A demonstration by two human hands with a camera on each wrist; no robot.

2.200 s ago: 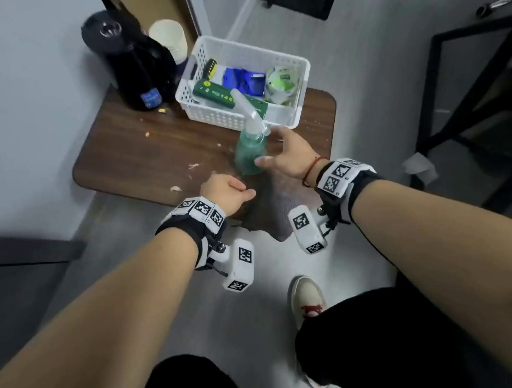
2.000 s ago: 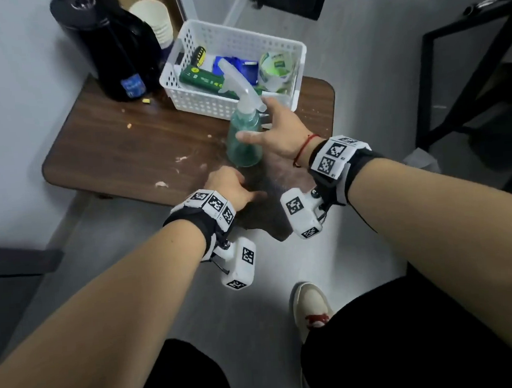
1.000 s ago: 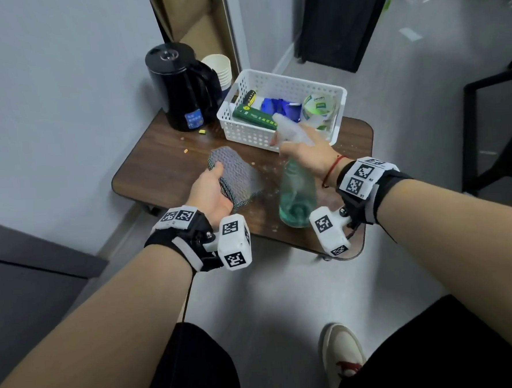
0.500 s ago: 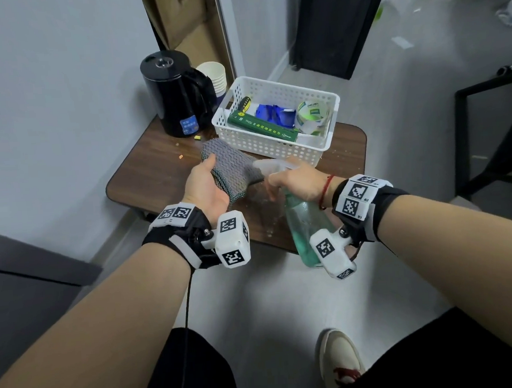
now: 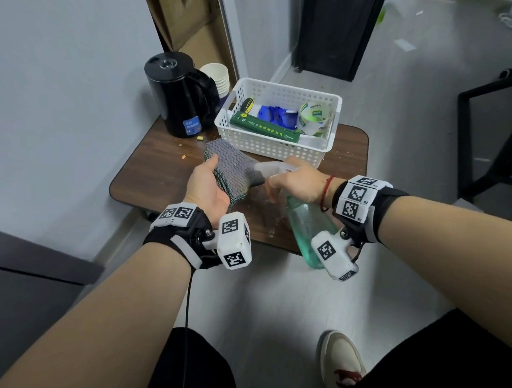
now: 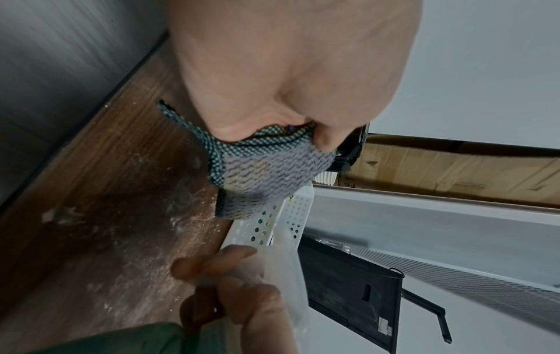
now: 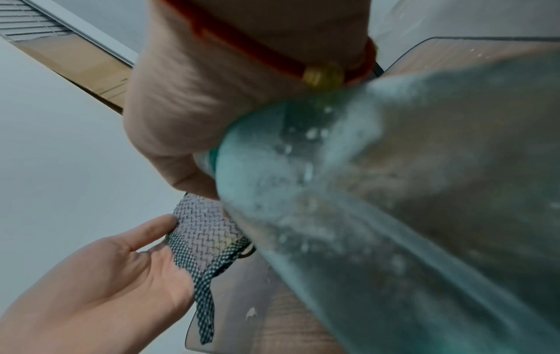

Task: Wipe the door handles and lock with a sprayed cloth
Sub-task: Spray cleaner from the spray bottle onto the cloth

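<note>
My left hand [image 5: 208, 186] holds a folded grey cloth [image 5: 233, 168] with a dark chequered edge, thumb on its near face, above the small brown table [image 5: 157, 176]. My right hand [image 5: 299, 182] grips the neck of a green translucent spray bottle [image 5: 306, 232], tipped so its white nozzle [image 5: 266, 166] points at the cloth from a few centimetres away. The cloth [image 6: 266, 172] hangs below my palm in the left wrist view. The bottle [image 7: 379, 203] fills the right wrist view, with the cloth [image 7: 206, 232] beyond it. No door handle or lock is in view.
A white perforated basket [image 5: 329, 141] with a green box, a blue item and tape rolls sits at the table's back. A black kettle [image 5: 179, 93] and stacked paper cups [image 5: 216, 76] stand back left. Crumbs dot the tabletop. A dark door [image 5: 337, 24] stands beyond; a black frame [image 5: 491, 137] is right.
Both hands lifted cloth and bottle off the table. The bottle tipped over, and its nozzle has come closer to the cloth held up in my left hand.
</note>
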